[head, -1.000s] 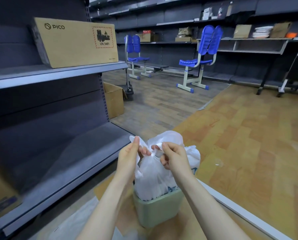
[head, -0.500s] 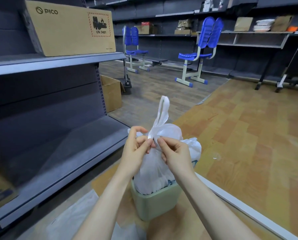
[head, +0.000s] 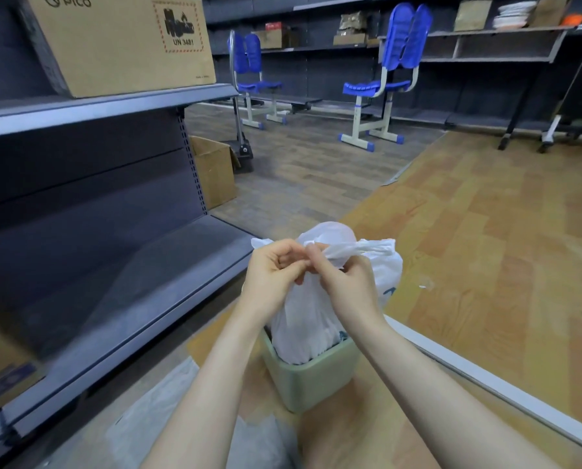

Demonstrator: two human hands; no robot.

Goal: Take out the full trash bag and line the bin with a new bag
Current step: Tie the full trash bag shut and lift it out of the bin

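**A:** Start nearest us. What's on the floor by the forearms?

**B:** A flat sheet of pale, thin plastic (head: 154, 414), lying limp on the floor just this side of the bin. I'd guess it's the new liner, though I can't tell for sure. If so, it will be light, floppy and slippery, best picked up at an edge and shaken open.

**A:** And the bin?

**B:** A small pale-green bin (head: 308, 377) stands upright on the floor, mouth up, beside the bottom shelf (head: 168, 265) of the grey racking. The full trash bag (head: 305, 319) sits in it, bulging well above the rim.

**A:** The hands?

**B:** Both are at the bag's gathered top. The left hand (head: 274, 275) is curled nearly closed, fingers pinching a twist of film. The right hand (head: 348, 286) is also closed, thumb and fingers gripping the other white strip (head: 360, 248), which runs off to the right. It looks like a knot being tied.

**A:** How will the bag handle?

**B:** Soft and thin, so it could tear or slip if pulled by one corner. It seems stuffed but not heavy; that's a judgement. The tied neck is the place to grip, lifting straight up.

**A:** Its orientation?

**B:** Long axis vertical, base in the bin, neck pointing up toward the hands.

**A:** Beyond that?

**B:** A cardboard box (head: 212, 170) on the floor, then blue chairs (head: 384, 79) far off.
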